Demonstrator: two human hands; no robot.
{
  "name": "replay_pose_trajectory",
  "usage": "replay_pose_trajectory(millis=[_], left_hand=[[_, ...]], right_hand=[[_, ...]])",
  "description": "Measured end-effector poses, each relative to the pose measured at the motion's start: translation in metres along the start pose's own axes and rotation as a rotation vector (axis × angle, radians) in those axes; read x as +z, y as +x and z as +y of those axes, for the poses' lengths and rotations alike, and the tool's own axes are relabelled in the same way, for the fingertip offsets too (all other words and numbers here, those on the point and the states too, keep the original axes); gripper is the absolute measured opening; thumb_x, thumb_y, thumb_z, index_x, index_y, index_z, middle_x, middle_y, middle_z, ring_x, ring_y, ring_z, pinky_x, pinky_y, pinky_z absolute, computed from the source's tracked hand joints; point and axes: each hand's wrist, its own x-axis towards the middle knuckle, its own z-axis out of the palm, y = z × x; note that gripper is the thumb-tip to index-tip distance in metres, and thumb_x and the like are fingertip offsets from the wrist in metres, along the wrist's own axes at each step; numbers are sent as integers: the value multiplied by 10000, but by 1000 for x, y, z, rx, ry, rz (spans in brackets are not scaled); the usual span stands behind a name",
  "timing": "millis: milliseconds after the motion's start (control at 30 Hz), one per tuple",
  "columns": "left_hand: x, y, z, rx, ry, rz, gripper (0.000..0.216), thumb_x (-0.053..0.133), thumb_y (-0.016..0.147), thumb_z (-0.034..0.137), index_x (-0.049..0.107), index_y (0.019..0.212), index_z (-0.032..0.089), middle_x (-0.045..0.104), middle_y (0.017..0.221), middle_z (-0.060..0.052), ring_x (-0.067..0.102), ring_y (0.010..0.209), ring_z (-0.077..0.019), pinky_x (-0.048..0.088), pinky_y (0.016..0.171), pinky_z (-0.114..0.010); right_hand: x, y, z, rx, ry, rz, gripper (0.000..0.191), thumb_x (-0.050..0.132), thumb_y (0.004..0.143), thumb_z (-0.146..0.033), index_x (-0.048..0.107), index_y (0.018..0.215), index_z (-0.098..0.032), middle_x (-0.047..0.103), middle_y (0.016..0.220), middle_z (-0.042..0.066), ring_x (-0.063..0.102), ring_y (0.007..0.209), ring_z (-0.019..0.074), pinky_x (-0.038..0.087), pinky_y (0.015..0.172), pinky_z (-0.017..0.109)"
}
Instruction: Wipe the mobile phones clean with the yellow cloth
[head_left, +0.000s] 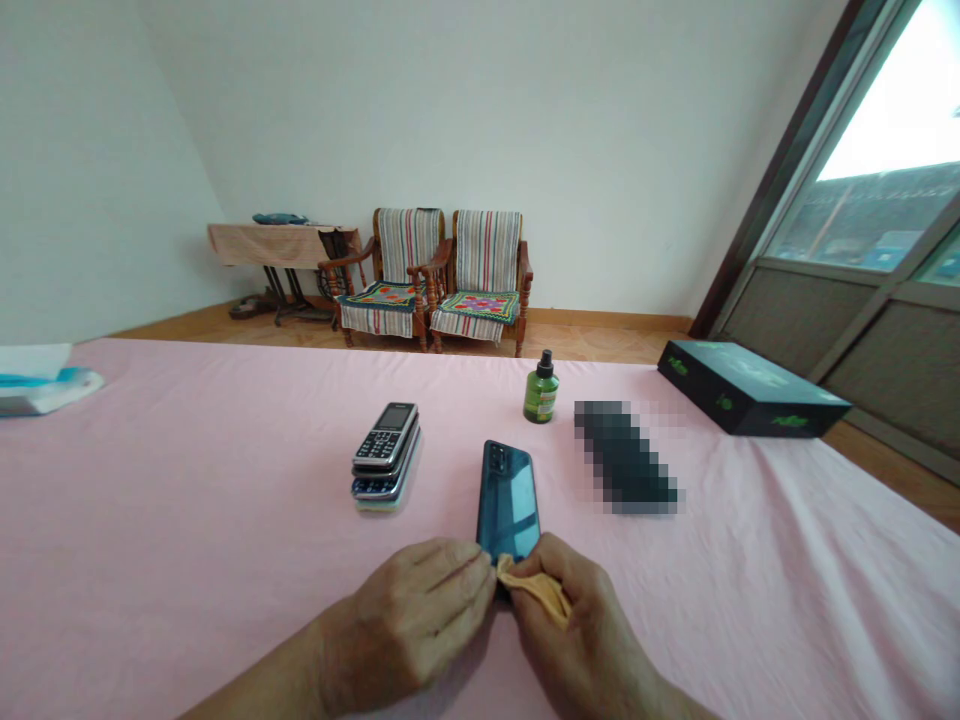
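Observation:
A dark blue smartphone (pixel 510 500) with a glossy back lies camera side up in front of me. Its lower end is covered by my hands. My left hand (pixel 412 620) is closed at the phone's lower left edge, fingers pressed together and gripping it. A folded yellow cloth (pixel 551 594) is pinched in my right hand (pixel 574 625), its tip touching the phone's lower back. To the left stands a stack of keypad phones (pixel 386 450). Beyond the smartphone is a small green bottle (pixel 541 390) with a black cap.
A pink cloth (pixel 225 500) covers the surface. On the right lie a dark pixelated slab (pixel 626 460) and a black box (pixel 750 385). A white and blue packet (pixel 45 380) is at the far left. Two wooden chairs (pixel 486 255) and a covered table (pixel 262 245) stand behind.

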Motion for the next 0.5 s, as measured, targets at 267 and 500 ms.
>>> replay_pose_trajectory(millis=[267,500], left_hand=[[-5,-2,14,96,-51,66,255,449,945,32,703,956,24,743,924,-137,695,963,-232,575,912,-329],[-5,-3,13,69,-74,50,349,364,978,16,706,912,28,744,900,-123,702,920,-230,589,864,-325]], right_hand=[[-20,-17,-11,-88,-73,-147,155,562,789,-112,666,843,-213,619,773,18,592,639,128,468,573,202],[-21,37,1,-126,-282,-77,216,508,887,-115,699,824,-193,549,809,40,557,715,142,434,598,229]])
